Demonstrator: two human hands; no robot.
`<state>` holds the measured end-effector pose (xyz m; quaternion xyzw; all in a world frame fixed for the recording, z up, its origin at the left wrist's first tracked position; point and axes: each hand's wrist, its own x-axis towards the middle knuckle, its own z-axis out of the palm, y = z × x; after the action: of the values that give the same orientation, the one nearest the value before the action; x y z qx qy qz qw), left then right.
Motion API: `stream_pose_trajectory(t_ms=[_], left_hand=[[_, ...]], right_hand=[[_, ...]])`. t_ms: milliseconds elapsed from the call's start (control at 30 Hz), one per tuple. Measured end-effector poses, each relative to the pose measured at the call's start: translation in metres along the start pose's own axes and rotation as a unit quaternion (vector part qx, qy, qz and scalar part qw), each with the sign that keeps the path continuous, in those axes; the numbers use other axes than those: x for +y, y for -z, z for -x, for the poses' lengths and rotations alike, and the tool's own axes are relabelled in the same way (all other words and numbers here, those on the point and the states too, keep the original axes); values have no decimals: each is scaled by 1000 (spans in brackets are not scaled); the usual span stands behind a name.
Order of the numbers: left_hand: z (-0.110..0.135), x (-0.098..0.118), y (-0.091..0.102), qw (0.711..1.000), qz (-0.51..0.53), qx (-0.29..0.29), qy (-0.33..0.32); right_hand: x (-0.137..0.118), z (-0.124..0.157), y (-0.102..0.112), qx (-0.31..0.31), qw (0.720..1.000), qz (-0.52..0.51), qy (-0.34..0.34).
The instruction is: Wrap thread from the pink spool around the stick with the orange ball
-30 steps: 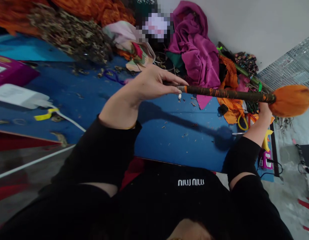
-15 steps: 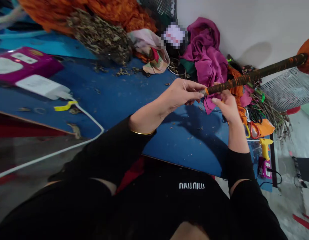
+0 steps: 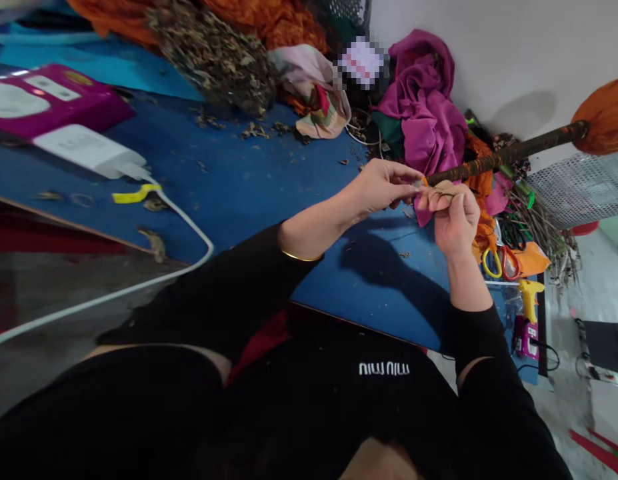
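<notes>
Fingertips (image 3: pixel 410 188) of your left hand (image 3: pixel 383 190) pinch the stick (image 3: pixel 509 153) at its near end; your right hand (image 3: pixel 453 215) clasps it beside them. Grip firmly: the orange head (image 3: pixel 606 113) beyond likely drags down.

1. Carrier: blue table surface (image 3: pixel 269 193), near edge running diagonally; scattered with dry crumbs (image 3: pixel 259 130), densest toward the far edge.
2. Left end: purple box (image 3: pixel 53 103), flat. Just beside it a white adapter (image 3: pixel 89 150); its white cable (image 3: pixel 189 227) runs off over the near edge.
3. Yellow strip (image 3: pixel 133 195) lies touching the cable.
4. Far edge: heap of dried leaves (image 3: pixel 213 57), orange cloth (image 3: pixel 273 23) behind it, patterned cloth (image 3: pixel 316 90), then magenta cloth (image 3: pixel 429 113).
5. Right end: scissors (image 3: pixel 499 261), yellow glue gun (image 3: pixel 530 297) near the near corner, a bundle of twigs (image 3: pixel 543 230).
</notes>
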<state>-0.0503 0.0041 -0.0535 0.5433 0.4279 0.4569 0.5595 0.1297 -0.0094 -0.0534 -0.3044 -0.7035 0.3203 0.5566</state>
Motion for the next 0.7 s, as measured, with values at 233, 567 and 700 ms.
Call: stream_pose_trajectory(t_ms=[233, 567, 700], left_hand=[[-1, -13, -9, 986, -137, 64, -64], [6, -7, -10, 968, -229, 79, -60], [12, 5, -9, 955, -286, 68, -37]], right_hand=[[-9, 4, -4, 104, 989, 8, -102], [-26, 17, -18, 129, 989, 43, -58], [-27, 14, -15, 81, 995, 39, -40]])
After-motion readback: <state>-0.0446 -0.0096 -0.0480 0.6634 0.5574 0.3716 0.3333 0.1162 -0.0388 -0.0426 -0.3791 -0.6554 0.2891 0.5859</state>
